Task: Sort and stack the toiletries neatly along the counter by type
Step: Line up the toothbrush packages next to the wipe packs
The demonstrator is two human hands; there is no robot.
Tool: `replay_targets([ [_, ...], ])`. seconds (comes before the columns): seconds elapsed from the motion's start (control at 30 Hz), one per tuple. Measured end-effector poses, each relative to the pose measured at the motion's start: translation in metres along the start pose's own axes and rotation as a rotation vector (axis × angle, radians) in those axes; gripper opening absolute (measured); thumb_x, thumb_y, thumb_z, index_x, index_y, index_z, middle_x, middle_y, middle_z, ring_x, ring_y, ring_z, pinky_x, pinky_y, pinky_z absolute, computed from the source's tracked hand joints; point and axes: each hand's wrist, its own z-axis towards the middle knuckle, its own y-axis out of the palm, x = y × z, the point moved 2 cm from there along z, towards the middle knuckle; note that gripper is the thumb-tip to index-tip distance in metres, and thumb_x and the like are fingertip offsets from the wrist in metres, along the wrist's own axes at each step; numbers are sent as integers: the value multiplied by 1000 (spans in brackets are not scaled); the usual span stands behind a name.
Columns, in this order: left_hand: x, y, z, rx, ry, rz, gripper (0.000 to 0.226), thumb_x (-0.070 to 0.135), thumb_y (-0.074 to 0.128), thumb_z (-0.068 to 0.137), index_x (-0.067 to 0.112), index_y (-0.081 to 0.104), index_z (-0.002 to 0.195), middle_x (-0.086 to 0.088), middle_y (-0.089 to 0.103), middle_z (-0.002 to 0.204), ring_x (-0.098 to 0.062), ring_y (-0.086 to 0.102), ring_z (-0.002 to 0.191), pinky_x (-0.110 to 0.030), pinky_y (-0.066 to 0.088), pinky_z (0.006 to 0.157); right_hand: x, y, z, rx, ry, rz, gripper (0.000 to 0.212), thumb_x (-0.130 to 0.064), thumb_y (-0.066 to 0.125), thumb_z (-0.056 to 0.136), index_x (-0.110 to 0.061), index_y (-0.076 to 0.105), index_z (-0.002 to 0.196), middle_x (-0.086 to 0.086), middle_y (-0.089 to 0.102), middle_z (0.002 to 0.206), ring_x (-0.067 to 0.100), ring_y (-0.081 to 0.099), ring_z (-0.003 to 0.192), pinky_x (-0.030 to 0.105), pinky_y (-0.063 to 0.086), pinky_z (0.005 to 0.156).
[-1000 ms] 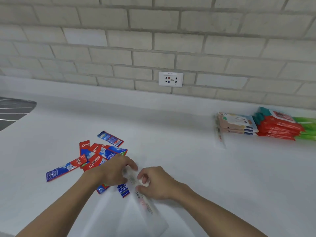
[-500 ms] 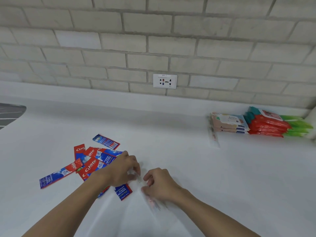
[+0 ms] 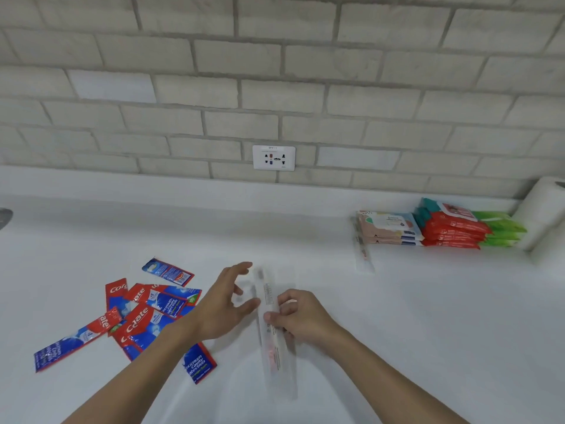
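My right hand (image 3: 301, 316) pinches a clear-wrapped toothbrush pack (image 3: 270, 325), held lengthwise just above the white counter (image 3: 397, 316). Beside it on the left, my left hand (image 3: 227, 301) hovers with fingers spread and holds nothing. Several red and blue toothpaste sachets (image 3: 146, 313) lie scattered at the left, partly under my left forearm. Another wrapped toothbrush (image 3: 362, 249) lies by the stacks at the right. The wet-wipe packs stand in stacks by colour: pink (image 3: 388, 228), red (image 3: 449, 231) and green (image 3: 501, 229).
A white paper roll (image 3: 544, 212) stands at the far right against the brick wall. A wall socket (image 3: 274, 157) sits above the counter's back edge. A dark sink edge (image 3: 4, 215) shows at the far left.
My left hand has let go of the toothbrush pack and opened. My right hand has lifted the pack and moved it forward. The view has shifted right, showing the paper roll.
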Motion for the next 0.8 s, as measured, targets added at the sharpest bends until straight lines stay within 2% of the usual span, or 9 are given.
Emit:
replay_targets([
  [0.13,13,16,1,-109,-222,-310,53,33,69,86,32,42,131,4,57,118,-17,67,93,-32,59,75,-5,-19,2,68,-25,90,35,-28,81,77,-9,61,97,6,73,84,9,65,58,17,45,51],
  [0.23,23,29,0,-244,-251,-458,32,31,72,84,23,64,115,-9,68,107,-29,69,94,-44,57,82,-8,-30,4,102,-33,176,29,-24,78,80,-8,58,93,8,74,81,9,65,52,18,46,49],
  [0.37,41,41,0,-324,-210,-482,12,21,70,87,19,73,98,-8,73,94,-28,70,86,-40,56,79,-7,-45,11,122,-34,295,27,-19,75,83,-7,54,95,10,75,80,15,65,57,23,47,50],
  [0.5,48,44,8,-284,-216,-454,10,19,69,88,15,74,95,-9,72,89,-22,68,78,-34,54,73,-1,-57,20,143,-12,401,28,-13,73,84,-3,57,104,8,75,81,21,67,67,29,49,56],
  [0.57,50,45,13,-269,-213,-439,10,19,68,88,13,74,94,-11,70,87,-21,66,73,-32,51,69,1,-64,26,151,-12,443,23,-12,71,85,-2,61,103,8,74,80,23,64,66,30,49,58],
  [0.63,52,47,17,-259,-214,-434,9,16,67,89,12,74,92,-4,69,81,-17,63,68,-24,48,62,2,-72,33,165,-7,479,17,-13,69,86,-2,65,98,10,71,79,25,57,65,29,49,59],
  [0.8,52,55,27,-230,-222,-431,9,19,67,89,15,74,89,-2,69,82,-14,62,68,-28,50,68,3,-91,44,135,-8,568,10,-11,64,91,-1,67,90,11,65,78,23,54,63,29,48,59],
])
